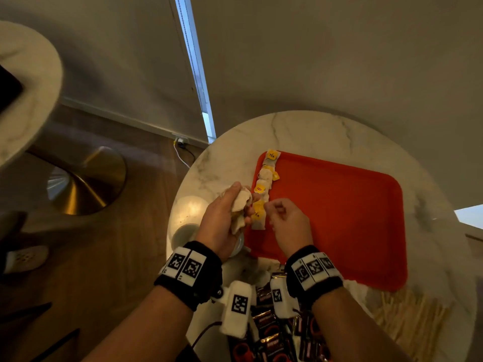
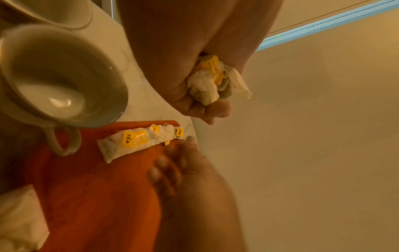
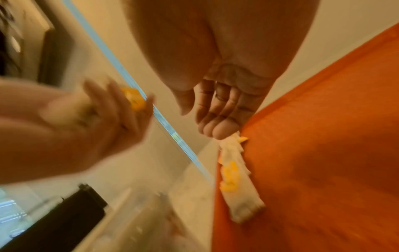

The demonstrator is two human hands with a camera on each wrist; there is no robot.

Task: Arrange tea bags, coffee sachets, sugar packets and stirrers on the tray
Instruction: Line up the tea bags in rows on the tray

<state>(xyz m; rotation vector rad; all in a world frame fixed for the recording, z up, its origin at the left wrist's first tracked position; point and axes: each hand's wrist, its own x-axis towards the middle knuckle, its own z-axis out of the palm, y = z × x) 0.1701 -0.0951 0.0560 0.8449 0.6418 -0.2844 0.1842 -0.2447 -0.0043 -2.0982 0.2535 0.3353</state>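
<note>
Table: you are standing over a round marble table [image 1: 300, 131]; wooden floor is lying at 9 o'clock.
Tray: the orange tray [image 1: 339, 212] is carrying a row of tea bags [image 1: 264, 184] along its 9 o'clock edge.
Left hand [image 1: 224, 212]: it is clutching a bunch of tea bags [image 2: 207, 81].
Right hand [image 1: 287, 218]: it is hovering with loosely curled, empty fingers beside the row.
Near you: dark coffee sachets [image 1: 269, 333] at 6 o'clock, stirrers [image 1: 413, 314] at 4 o'clock.

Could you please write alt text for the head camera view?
The left hand grips a bunch of white tea bags beside a row of yellow-tagged tea bags along the red plastic tray's edge; the right hand hovers nearby.
</note>
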